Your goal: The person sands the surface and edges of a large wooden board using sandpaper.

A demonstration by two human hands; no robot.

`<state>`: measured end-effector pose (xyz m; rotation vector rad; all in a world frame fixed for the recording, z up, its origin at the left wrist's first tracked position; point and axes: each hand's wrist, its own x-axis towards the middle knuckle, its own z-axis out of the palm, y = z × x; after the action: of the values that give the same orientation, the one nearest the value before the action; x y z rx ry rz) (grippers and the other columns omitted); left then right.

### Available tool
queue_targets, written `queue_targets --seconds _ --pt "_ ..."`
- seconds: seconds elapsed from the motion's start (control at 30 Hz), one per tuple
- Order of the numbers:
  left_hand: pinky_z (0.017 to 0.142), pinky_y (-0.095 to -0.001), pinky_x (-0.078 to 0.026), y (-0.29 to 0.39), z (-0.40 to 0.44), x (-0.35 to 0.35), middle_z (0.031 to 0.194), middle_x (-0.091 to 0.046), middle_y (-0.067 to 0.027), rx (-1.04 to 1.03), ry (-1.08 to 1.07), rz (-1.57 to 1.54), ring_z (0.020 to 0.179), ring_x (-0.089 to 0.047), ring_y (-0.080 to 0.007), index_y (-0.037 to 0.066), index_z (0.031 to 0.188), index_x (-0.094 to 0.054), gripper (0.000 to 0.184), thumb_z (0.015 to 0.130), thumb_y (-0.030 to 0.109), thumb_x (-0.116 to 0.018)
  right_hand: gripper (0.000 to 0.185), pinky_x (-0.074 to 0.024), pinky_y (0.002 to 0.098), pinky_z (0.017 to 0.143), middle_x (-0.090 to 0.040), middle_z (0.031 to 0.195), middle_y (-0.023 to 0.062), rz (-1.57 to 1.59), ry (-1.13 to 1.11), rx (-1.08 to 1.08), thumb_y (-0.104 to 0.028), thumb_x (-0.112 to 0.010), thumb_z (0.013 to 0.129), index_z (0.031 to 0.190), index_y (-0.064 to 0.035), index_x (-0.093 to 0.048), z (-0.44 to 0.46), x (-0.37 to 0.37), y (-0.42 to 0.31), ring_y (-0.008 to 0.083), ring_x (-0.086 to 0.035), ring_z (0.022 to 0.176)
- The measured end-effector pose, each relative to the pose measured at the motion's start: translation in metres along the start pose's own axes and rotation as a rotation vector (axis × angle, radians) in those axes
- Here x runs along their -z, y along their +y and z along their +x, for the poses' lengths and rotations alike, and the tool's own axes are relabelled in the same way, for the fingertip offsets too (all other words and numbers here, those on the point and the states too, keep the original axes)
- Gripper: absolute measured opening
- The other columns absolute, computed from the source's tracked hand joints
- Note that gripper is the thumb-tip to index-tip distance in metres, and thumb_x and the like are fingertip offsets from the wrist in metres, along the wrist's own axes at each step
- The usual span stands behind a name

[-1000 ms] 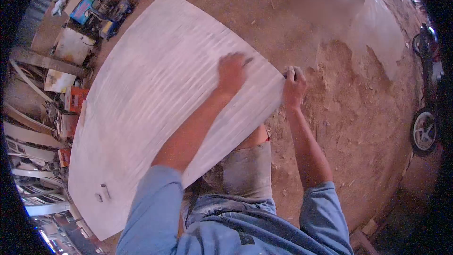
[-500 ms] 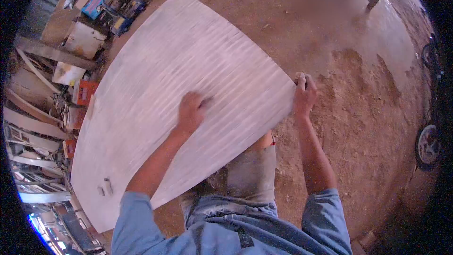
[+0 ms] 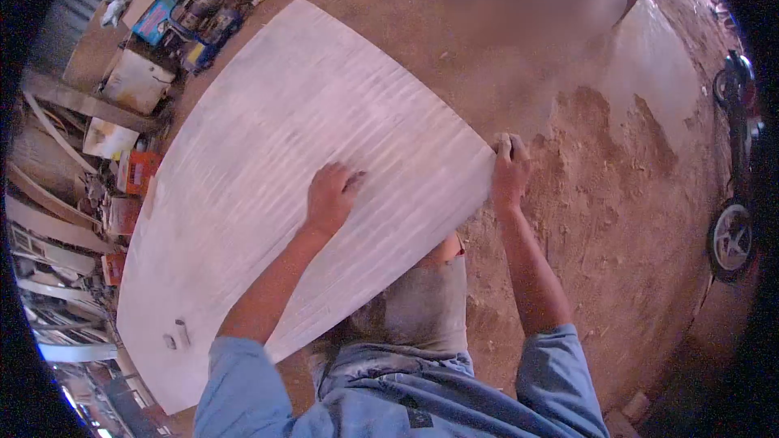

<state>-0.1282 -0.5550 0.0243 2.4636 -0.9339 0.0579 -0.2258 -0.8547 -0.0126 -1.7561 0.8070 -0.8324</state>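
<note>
A large pale panel (image 3: 324,113), with streaks of whitish dust and curved sides, lies tilted across my lap. My left hand (image 3: 331,195) rests on its middle, fingers curled over a small dark piece (image 3: 354,182) pressed to the surface; its kind is too small and blurred to tell. At the panel's right corner, my right hand (image 3: 511,172) grips the edge, fingertips dusted white. Two small pieces, a greyish strip (image 3: 182,332) and a dark stub (image 3: 170,342), lie near the panel's lower left end.
Brown dirt floor (image 3: 584,276) spreads to the right, with a motorcycle wheel (image 3: 732,239) at the far edge. Along the left stand orange boxes (image 3: 139,172), curved strips (image 3: 53,195) and a wooden beam (image 3: 89,99). Machine parts (image 3: 215,12) lie at upper left.
The panel and my right hand sit slightly lower and further left in view. My left hand, still curled on the dark piece, has shifted a little rightward across the panel.
</note>
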Motion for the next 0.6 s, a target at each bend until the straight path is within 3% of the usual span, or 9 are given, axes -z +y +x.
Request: queue_targets --seconds 0.1,0.17,0.23,0.27,0.33,0.4,0.5,0.53,0.6 --pt "0.079 -0.0450 -0.043 0.015 0.035 -0.017 0.085 -0.060 -0.0165 0.049 -0.073 0.096 0.087 -0.055 -0.0361 0.005 0.088 -0.064 0.019 0.081 0.022 -0.060 0.023 -0.0432 0.0327 0.064 -0.060 0.071 0.0096 0.005 -0.021 -0.054 -0.019 -0.050 0.091 0.086 0.0010 -0.060 0.002 0.000 -0.002 0.0183 -0.055 0.066" --pt "0.076 -0.0464 -0.043 0.030 0.093 -0.076 0.083 -0.059 -0.0149 -0.325 0.471 0.037 0.087 -0.055 -0.0360 0.006 0.085 -0.062 0.015 0.076 0.018 -0.062 0.023 -0.0436 0.0331 0.065 -0.061 0.072 0.0102 -0.040 0.003 -0.067 -0.019 -0.050 0.090 0.086 0.0004 -0.060 0.002 -0.003 0.001 0.0189 -0.056 0.067" --pt "0.080 -0.0482 -0.044 0.056 0.152 -0.110 0.093 -0.061 -0.0175 -0.269 0.371 -0.074 0.092 -0.056 -0.0389 0.003 0.094 -0.061 0.024 0.080 0.022 -0.061 0.022 -0.0441 0.0335 0.066 -0.062 0.074 0.0108 -0.092 0.026 -0.069 -0.020 -0.051 0.090 0.087 -0.0002 -0.061 0.003 -0.003 0.015 0.0194 -0.058 0.068" --pt "0.080 -0.0482 -0.044 0.064 0.164 -0.113 0.093 -0.061 -0.0175 -0.276 0.384 -0.082 0.092 -0.056 -0.0389 0.003 0.094 -0.061 0.024 0.080 0.022 -0.061 0.022 -0.0444 0.0339 0.066 -0.063 0.075 0.0116 -0.173 0.060 0.043 -0.021 -0.051 0.090 0.087 -0.0008 -0.061 0.004 -0.004 0.028 0.0201 -0.059 0.069" --pt "0.076 -0.0499 -0.044 0.072 0.178 -0.107 0.089 -0.060 -0.0184 -0.120 0.037 0.025 0.088 -0.056 -0.0399 0.005 0.096 -0.062 0.024 0.081 0.024 -0.059 0.022 -0.0447 0.0344 0.067 -0.064 0.076 0.0124 -0.243 0.091 0.169 -0.021 -0.052 0.089 0.088 -0.0014 -0.062 0.006 -0.004 0.026 0.0207 -0.060 0.071" --pt "0.075 -0.0496 -0.045 0.064 0.147 -0.082 0.086 -0.060 -0.0181 -0.099 0.135 0.024 0.085 -0.056 -0.0400 0.008 0.096 -0.064 0.023 0.083 0.026 -0.058 0.023 -0.0448 0.0349 0.067 -0.064 0.077 0.0143 -0.164 0.017 -0.008 -0.021 -0.052 0.089 0.087 -0.0004 -0.061 0.005 -0.004 0.011 0.0217 -0.061 0.072" --pt "0.081 -0.0463 -0.043 0.013 0.046 -0.035 0.089 -0.060 -0.0158 0.003 0.066 0.043 0.090 -0.055 -0.0352 0.008 0.095 -0.063 0.019 0.082 0.020 -0.057 0.021 -0.0441 0.0341 0.066 -0.062 0.074 0.0122 -0.068 -0.010 -0.073 -0.019 -0.052 0.089 0.086 0.0003 -0.061 -0.001 0.002 -0.009 0.0207 -0.058 0.070" --pt "0.082 -0.0449 -0.043 0.000 0.006 -0.015 0.091 -0.061 -0.0156 0.016 0.155 0.051 0.088 -0.055 -0.0351 0.007 0.095 -0.064 0.018 0.080 0.017 -0.059 0.021 -0.0441 0.0341 0.066 -0.062 0.074 0.0122 -0.061 -0.018 -0.094 -0.019 -0.052 0.089 0.086 0.0003 -0.061 -0.004 0.004 -0.010 0.0207 -0.058 0.070" --pt "0.078 -0.0426 -0.044 -0.030 -0.066 0.022 0.089 -0.061 -0.0144 0.168 0.142 0.064 0.085 -0.055 -0.0335 0.007 0.091 -0.065 0.016 0.077 0.014 -0.061 0.019 -0.0433 0.0329 0.065 -0.060 0.071 0.0092 0.009 0.000 0.014 -0.017 -0.052 0.089 0.085 0.0003 -0.060 0.000 0.005 -0.008 0.0186 -0.055 0.067"
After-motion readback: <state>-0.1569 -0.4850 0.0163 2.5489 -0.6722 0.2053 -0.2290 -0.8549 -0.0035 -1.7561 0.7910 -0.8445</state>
